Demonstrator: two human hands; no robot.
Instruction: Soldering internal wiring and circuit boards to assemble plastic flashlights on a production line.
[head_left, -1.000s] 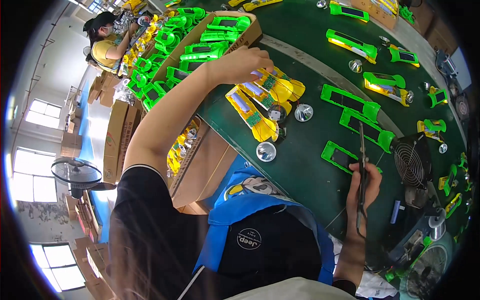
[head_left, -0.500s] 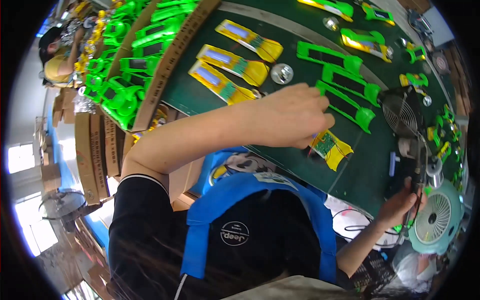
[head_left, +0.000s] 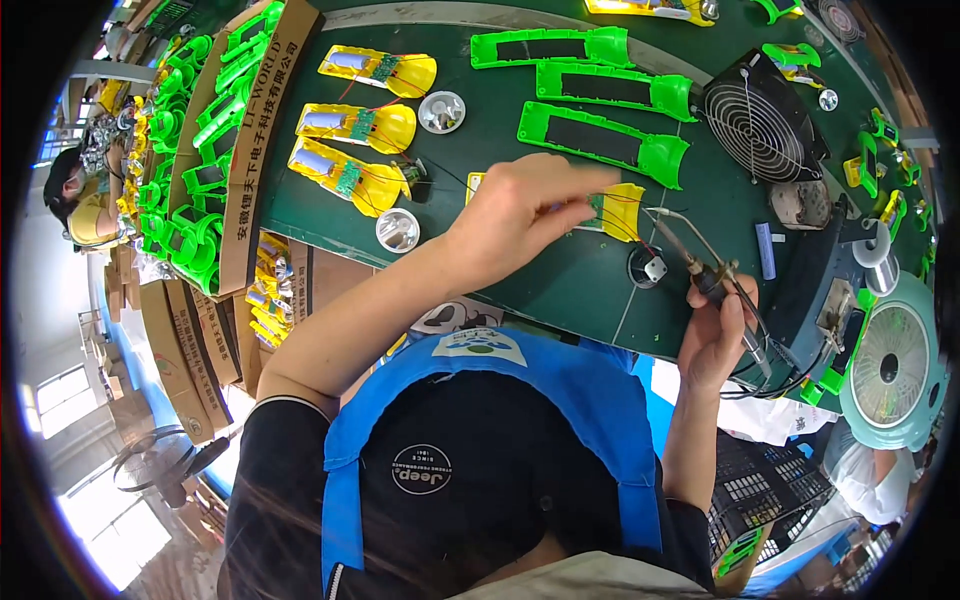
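Observation:
My left hand [head_left: 520, 220] hovers over a yellow lamp housing [head_left: 625, 215], covering much of it. Its fingers are stretched, thumb apart from the forefinger, and nothing shows between them. A green circuit board with thin wires peeks out past the fingers. In my right hand [head_left: 717, 325] is a soldering iron [head_left: 708, 280], closed around its dark handle, with a thin bent metal tube alongside. The iron's tip points up and left, near the housing's right end. Just below lies a small round dark part [head_left: 647, 267] with a pale square piece, wires running toward the housing.
Three yellow housings [head_left: 360, 125] with batteries and boards lie left, near shiny reflectors [head_left: 398, 230]. Green frames [head_left: 605, 145] lie beyond my hands. A black fan [head_left: 765, 125], blue battery cell [head_left: 766, 250] and pale green fan [head_left: 890, 365] stand right. A cardboard box [head_left: 262, 140] holds green parts.
My right hand has brought the soldering iron up and left, toward the yellow housing. My left hand has loosened from its closed shape over the board. The whole view has shifted.

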